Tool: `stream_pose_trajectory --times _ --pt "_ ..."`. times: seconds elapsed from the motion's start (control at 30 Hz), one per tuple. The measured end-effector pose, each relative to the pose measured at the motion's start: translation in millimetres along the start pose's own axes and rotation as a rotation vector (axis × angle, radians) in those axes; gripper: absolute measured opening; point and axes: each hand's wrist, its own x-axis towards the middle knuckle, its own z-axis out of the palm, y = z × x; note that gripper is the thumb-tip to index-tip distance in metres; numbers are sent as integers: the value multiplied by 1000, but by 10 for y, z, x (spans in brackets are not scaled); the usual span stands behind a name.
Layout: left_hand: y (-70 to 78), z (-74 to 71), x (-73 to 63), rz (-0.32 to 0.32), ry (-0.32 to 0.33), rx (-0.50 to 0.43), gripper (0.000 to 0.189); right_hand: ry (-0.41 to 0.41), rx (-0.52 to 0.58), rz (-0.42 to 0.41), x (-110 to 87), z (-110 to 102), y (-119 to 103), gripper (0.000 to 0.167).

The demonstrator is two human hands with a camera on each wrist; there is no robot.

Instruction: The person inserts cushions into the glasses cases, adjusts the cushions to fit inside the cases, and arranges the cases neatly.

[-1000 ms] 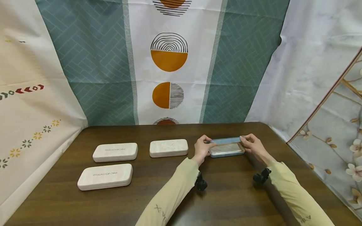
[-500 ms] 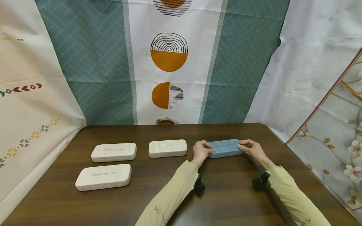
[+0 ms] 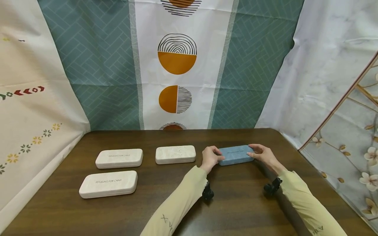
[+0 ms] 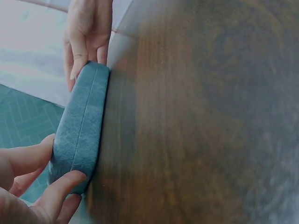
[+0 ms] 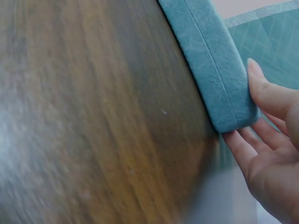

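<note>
A blue glasses case (image 3: 236,155) lies with its lid down on the wooden table, faint lettering on top. My left hand (image 3: 209,159) grips its left end; in the left wrist view, the fingers and thumb (image 4: 58,193) bend around that end near the lid seam. At the opposite end my right hand (image 3: 264,157) holds the case, thumb (image 5: 266,91) on the lid and other fingers by the end wall. The case's inside is hidden.
Three white glasses cases share the dark wooden table (image 3: 189,209): one near the middle (image 3: 175,154), two at the left, the back one (image 3: 119,158) and the front one (image 3: 108,184). Patterned cloth (image 3: 112,72) hangs along the back and sides.
One second ago the blue case stood open, showing a pale lining; its lid has come down. Both hands have stayed at its ends, and the right thumb has shifted slightly inward on the lid.
</note>
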Motion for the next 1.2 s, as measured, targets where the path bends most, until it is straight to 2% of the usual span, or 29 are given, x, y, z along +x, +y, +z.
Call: stream_pose_trajectory --times 0.17,0.37,0.5,0.83,0.97,1.2 --pt "28 -68 -42 -27 -72 -24 16 -95 -51 5 -11 -53 -26 64" --pt "43 -238 -112 -50 -155 -7 19 -176 -91 -2 -43 -28 -116 62" --pt "37 -367 -175 -62 -187 20 22 -218 -78 -9 -71 48 -170 56" --pt "19 -674 -329 -100 -278 63 45 -299 -105 -101 -113 278 -284 47" --pt "12 -819 -384 -118 -310 119 47 -345 -94 -129 -109 380 -349 44" --pt "-12 -1107 -517 -97 -361 181 47 -411 -51 -153 -159 635 -509 43"
